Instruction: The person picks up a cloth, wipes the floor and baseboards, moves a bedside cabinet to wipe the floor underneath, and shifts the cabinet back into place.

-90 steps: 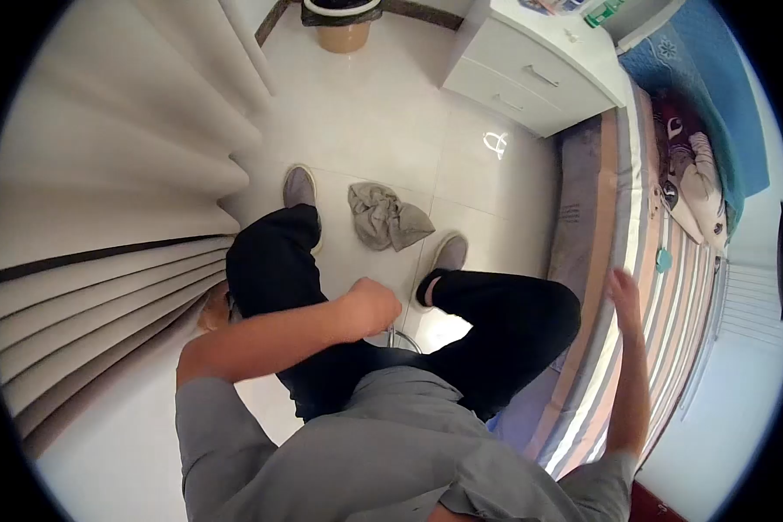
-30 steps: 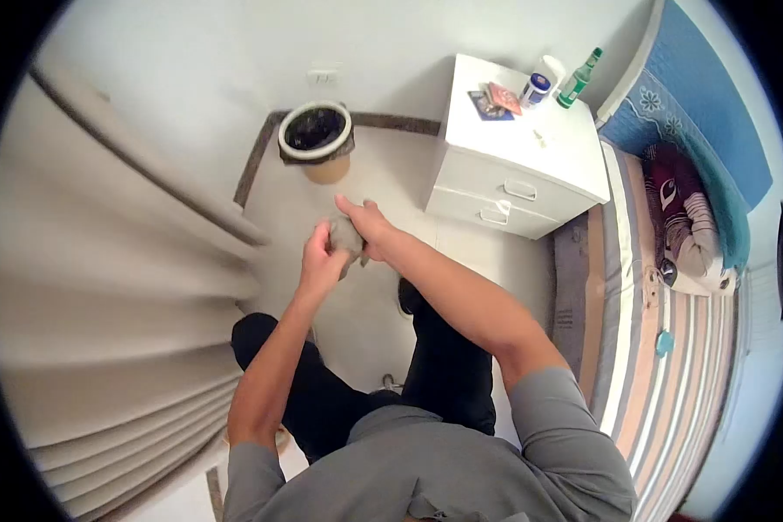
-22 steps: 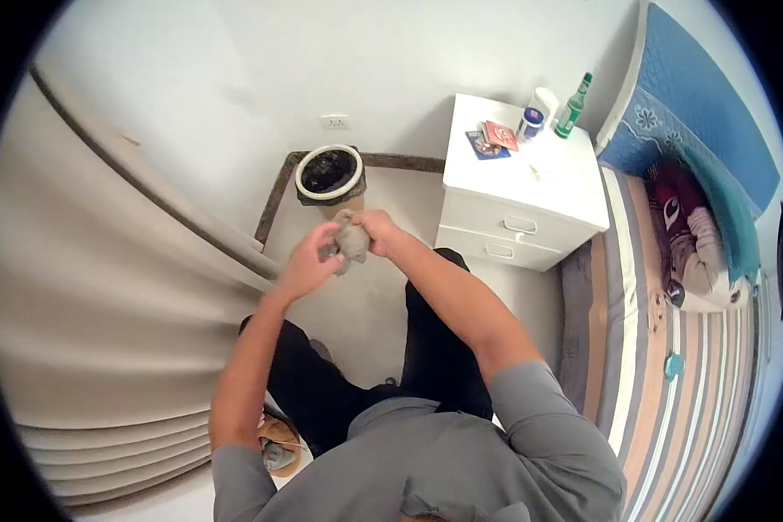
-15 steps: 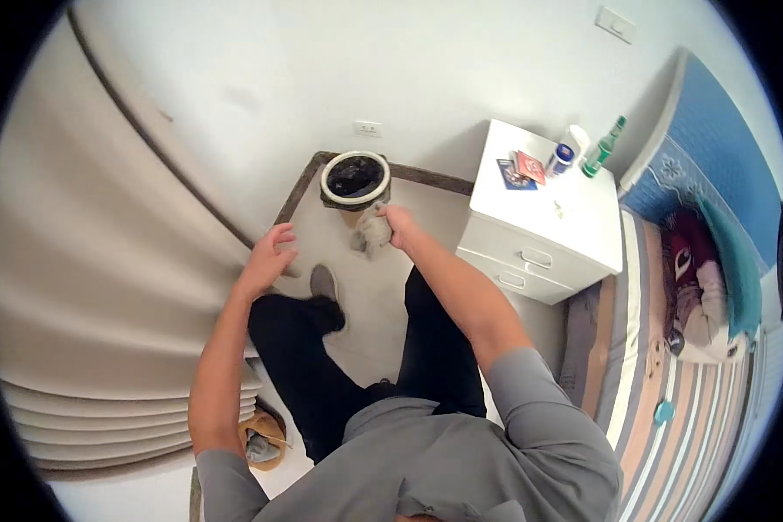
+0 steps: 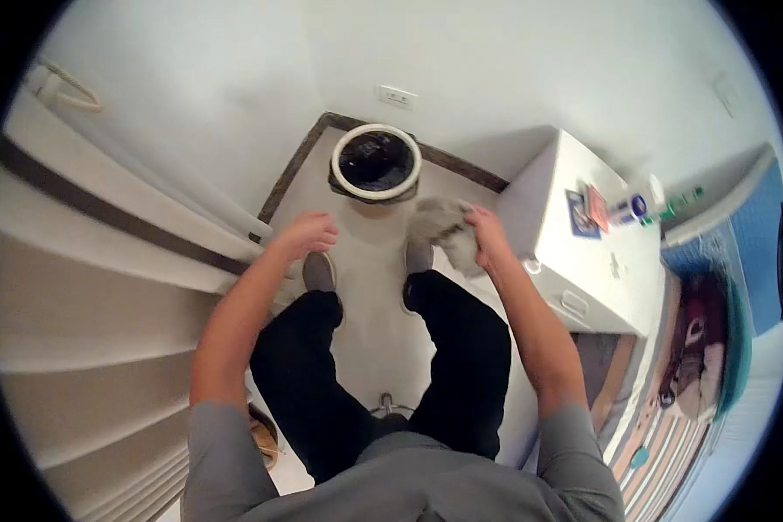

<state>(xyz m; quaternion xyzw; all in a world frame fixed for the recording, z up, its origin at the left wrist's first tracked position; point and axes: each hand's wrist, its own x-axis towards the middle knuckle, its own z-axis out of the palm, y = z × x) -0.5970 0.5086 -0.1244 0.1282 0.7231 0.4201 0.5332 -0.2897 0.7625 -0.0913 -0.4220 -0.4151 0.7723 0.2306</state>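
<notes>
A crumpled grey cloth [image 5: 444,228] hangs from my right hand [image 5: 489,238], whose fingers are closed on its right edge. The cloth is spread wider than a bundle and hangs above my right shoe [image 5: 418,256]. My left hand [image 5: 309,233] is over the floor above my left shoe [image 5: 319,272], with loosely bent fingers and nothing visible in it. Between and beyond both hands stands a round bin with a pale rim [image 5: 337,163] and a black liner [image 5: 376,163]. Neither hand touches the bin.
To the right is a white drawer cabinet [image 5: 574,270] bearing a green bottle [image 5: 672,205], a blue-and-white container [image 5: 626,210] and small packets [image 5: 585,211]. Beyond it is a bed with a striped cover [image 5: 670,452]. A beige curtain [image 5: 87,313] hangs at the left.
My right hand has moved right, away from the bin, and the cloth has spread out. My left hand has moved slightly right and its fingers have curled. My right shoe has come into view.
</notes>
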